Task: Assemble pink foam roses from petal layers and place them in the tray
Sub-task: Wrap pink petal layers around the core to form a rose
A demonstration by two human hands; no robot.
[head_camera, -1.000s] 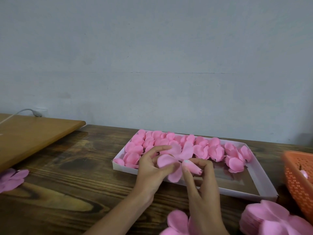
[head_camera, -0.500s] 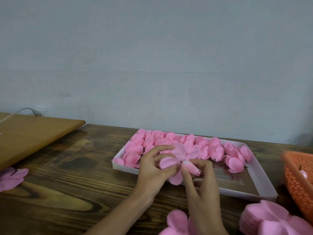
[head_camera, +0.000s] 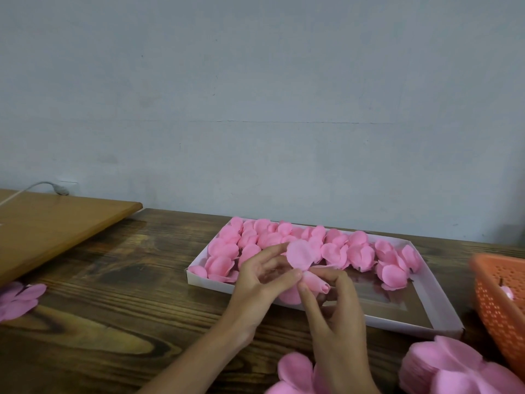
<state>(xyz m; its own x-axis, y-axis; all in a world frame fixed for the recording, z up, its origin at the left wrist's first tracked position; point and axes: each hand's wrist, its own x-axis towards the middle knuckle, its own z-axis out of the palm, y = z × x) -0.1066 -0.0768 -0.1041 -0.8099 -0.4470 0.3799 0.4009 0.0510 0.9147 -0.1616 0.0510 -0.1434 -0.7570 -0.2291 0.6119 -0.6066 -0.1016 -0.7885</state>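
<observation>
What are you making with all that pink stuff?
Someone is making foam flowers by hand. The right hand pinches the rolled bud, and the left hand holds a petal layer against it, over the tray's near edge. Many finished roses already lie in the tray, and a stack of petal layers waits nearby.
</observation>
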